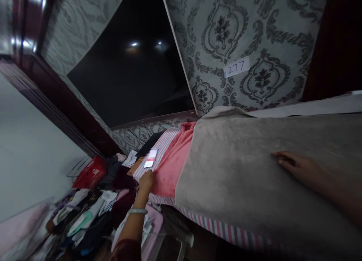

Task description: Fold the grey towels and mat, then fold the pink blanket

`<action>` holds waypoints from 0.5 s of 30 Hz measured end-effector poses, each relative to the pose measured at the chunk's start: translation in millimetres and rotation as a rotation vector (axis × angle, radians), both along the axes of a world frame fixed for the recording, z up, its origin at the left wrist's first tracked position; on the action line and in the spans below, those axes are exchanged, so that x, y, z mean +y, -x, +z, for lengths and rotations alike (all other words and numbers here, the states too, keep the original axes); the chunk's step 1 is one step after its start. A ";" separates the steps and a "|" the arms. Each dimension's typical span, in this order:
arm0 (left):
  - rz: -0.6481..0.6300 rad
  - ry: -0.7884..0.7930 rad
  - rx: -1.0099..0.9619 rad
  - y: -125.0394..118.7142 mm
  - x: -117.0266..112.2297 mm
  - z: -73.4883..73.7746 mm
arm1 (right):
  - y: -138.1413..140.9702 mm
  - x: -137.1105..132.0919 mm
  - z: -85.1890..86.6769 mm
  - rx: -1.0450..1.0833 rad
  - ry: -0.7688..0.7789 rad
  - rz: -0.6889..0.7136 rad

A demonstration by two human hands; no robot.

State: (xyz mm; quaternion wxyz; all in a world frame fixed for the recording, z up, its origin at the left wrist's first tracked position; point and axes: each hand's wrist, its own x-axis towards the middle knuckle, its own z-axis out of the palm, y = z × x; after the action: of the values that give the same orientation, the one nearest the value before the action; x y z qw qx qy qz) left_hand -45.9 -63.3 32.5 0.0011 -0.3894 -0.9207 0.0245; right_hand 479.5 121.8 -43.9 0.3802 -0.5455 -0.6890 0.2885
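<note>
While the grey blanket (226,167) lies mostly flat below the right hand (296,165), a fold stands at its far edge, beyond both hands. The pink blanket (171,170), just beside the left hand (146,181), is partly uncovered and bunched at its far end; smoothing appears incomplete there. The grey blanket's long axis runs crosswise, from right of the left hand past the right, one short edge facing the left. The right hand is loosely open, grasping nothing visible; the left is curled, its grip undeterminable.
</note>
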 end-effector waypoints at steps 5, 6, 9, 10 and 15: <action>-0.111 -0.064 -0.042 -9.8 63.0 0.7 | 0.5 4.8 -10.0 -0.016 -0.055 -0.013; -0.140 -0.090 -0.068 -12.2 80.9 1.1 | 0.2 6.6 -13.2 -0.018 -0.063 -0.015; -0.201 -0.188 -0.166 -17.5 139.8 0.8 | -1.5 11.2 -21.4 -0.027 -0.095 -0.016; -0.207 -0.226 -0.201 -18.3 160.0 0.1 | -2.1 12.1 -22.8 -0.031 -0.104 -0.023; -0.171 -0.408 -0.409 -17.4 252.7 -8.1 | -4.9 15.5 -28.4 -0.038 -0.113 -0.043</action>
State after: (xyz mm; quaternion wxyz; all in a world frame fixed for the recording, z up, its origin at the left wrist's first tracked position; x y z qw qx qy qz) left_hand -28.5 189.4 24.4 -0.1041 -0.4543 -0.8516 -0.2400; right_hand 484.4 137.3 -72.4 0.4036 -0.5433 -0.6992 0.2304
